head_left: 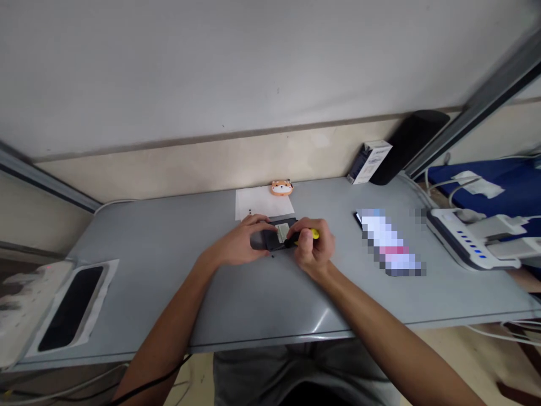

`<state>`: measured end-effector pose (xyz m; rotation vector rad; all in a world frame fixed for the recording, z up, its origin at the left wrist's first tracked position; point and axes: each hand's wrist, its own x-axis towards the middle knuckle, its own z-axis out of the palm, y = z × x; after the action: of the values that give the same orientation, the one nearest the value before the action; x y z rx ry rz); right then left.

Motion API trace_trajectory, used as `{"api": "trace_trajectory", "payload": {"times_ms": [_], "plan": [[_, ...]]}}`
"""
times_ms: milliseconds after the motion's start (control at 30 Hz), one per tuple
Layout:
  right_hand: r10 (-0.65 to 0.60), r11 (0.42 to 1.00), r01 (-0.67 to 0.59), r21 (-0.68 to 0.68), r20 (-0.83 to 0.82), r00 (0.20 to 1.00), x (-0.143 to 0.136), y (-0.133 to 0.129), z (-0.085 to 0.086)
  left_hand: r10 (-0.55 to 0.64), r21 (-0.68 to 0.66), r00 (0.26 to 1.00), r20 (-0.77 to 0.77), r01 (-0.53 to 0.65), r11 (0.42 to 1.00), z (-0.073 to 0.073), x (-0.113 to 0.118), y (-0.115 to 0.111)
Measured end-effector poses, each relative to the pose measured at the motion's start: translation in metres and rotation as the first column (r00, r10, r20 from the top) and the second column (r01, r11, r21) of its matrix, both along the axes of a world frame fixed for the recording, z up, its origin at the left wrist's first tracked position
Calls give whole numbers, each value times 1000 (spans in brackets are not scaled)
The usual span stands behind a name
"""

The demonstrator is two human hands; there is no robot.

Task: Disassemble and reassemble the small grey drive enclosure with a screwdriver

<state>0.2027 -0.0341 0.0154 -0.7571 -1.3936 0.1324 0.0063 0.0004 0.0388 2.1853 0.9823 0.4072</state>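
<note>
Two bare hands over one grey desk (177,282), near the middle of its far half. One flat black device (279,233) with a pale label lies on the desk just short of the back edge; left hand (240,241) rests on its left side, fingers spread flat over it, pressing it down. Right hand (313,248) is closed around one screwdriver (305,235) with a yellow handle and black collar, tip pointing left onto the device's right part; exact contact point too small to tell. One white paper sheet (253,204) lies just behind the device toward the back edge, with one or two tiny dark specks on it, and one more dark speck sits on the desk just in front of the device. One small orange animal-shaped item (282,188) sits at the back edge on the sheet's far corner. One blurred-out flat object (391,242) lies right of the hands, well apart. One white and blue box (369,162) and one black cylinder (408,144) lean at the back right corner. One white power strip (467,245) with blue lights and plugs sits off the right edge. One white tray (84,316) with a dark inset is at the front left corner. Nothing blocks the hands except the hands themselves hiding much of the device.
</note>
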Motion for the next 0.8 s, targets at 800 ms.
{"api": "trace_trajectory", "payload": {"times_ms": [800], "plan": [[-1, 999, 2, 35, -18, 1000, -1, 0, -4, 2, -31, 999, 37, -1, 1000, -1, 1, 2]]}}
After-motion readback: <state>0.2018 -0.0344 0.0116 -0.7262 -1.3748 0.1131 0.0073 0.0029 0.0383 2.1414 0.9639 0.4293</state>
